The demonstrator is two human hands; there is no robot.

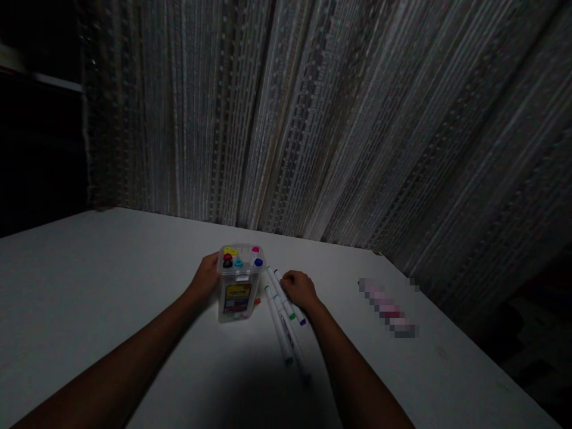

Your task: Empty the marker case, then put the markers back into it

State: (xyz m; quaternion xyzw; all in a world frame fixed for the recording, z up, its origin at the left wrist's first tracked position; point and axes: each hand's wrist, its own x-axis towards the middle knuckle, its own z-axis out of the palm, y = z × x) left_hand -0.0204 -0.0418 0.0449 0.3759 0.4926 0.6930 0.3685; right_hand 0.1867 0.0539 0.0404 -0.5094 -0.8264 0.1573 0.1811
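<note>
A clear plastic marker case (241,298) stands upright on the white table, with several coloured caps showing inside: yellow, red, black, light blue, pink and dark blue. My left hand (207,277) grips its left side, the fingertips hidden behind it. Right of the case, several white markers lie loose in a bunch, among them a green-capped marker (277,328). Fingers curled, my right hand (300,289) is on the far part of the purple-capped marker (297,311). A small orange piece (257,301) peeks out beside the case's lower right side.
To the right, a blurred-out pinkish object (386,307) lies on the white table (134,262). A striped, patterned curtain (268,119) hangs along the table's back edge. The room is dim, and the table's right edge runs diagonally toward the lower right.
</note>
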